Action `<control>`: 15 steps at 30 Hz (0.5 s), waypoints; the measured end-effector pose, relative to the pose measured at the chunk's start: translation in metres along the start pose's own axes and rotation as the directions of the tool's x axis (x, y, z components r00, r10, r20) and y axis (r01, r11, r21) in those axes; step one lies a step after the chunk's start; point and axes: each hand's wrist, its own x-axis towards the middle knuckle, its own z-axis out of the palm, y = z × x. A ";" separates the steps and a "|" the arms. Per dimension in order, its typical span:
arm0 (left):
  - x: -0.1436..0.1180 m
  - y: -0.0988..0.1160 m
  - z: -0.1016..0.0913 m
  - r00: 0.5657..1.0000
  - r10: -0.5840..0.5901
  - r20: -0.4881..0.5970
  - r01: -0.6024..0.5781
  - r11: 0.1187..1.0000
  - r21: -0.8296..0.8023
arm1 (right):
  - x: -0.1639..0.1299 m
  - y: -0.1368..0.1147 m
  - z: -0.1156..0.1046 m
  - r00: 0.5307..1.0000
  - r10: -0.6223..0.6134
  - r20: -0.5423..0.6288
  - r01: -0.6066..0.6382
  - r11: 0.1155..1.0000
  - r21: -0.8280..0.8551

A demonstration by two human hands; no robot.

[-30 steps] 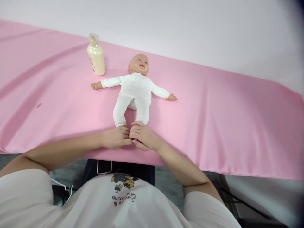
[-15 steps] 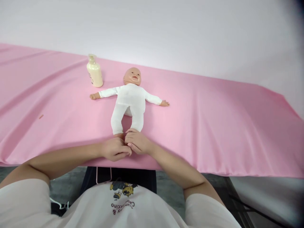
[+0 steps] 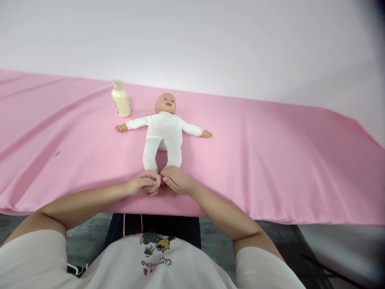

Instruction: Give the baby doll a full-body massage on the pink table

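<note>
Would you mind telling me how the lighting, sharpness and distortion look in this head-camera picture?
Head view: soft, even light, with only faint shadows beside the doll and bottle; no glare on the pink cloth; the wide lens bows the cloth's edges, and the top right corner darkens; doll and both hands, left and right, look reasonably sharp; the shirt print nearest the camera is slightly soft.

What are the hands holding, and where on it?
Both the left hand and right hand hold the plastic baby doll in a white romper by its feet, which their fingers hide.
</note>
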 end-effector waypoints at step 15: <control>0.032 0.057 -0.067 0.713 0.224 -0.664 -0.398 0.910 -0.119 | 0.002 0.038 -0.002 0.633 0.717 -0.293 -0.616 0.695 0.371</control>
